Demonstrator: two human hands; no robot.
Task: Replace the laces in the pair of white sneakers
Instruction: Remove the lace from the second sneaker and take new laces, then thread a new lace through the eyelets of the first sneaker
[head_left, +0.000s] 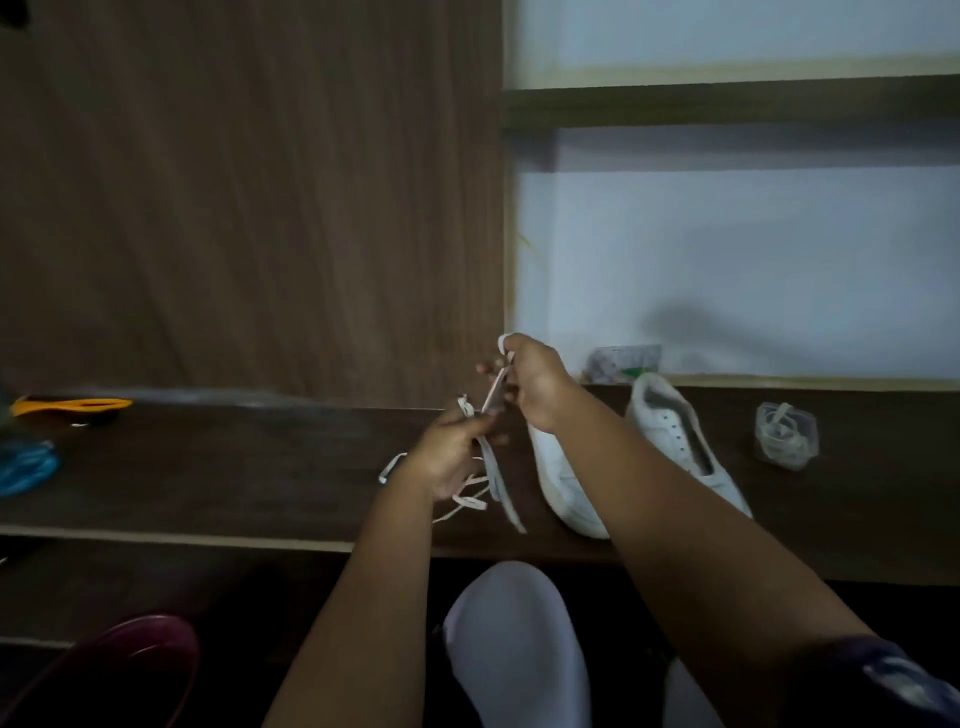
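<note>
- Left hand (451, 457): raised just above the desk (260, 467), fingers curled and pinching a white lace (496, 467); loose loops and ends of the lace hang below and beside the hand, reaching down to the desk top.
- Right hand (535, 384): higher and just right of the left hand, fingers curled round the upper part of the same lace; a small white loop shows above the knuckles. A short taut stretch of lace runs between the two hands.
- Near sneaker (563, 483): white, on the desk, toe toward the person, partly hidden by the right forearm.
- Far sneaker (675, 431): white, on the desk just right of the first, eyelets showing with no lace in them.
- Clear box (787, 435): on the desk, well right of the sneakers, holding a coiled white lace.
- Orange-handled tool (72, 405): far left of the desk, blurred.
- Blue item (26, 467): at the left edge, kind not clear.
</note>
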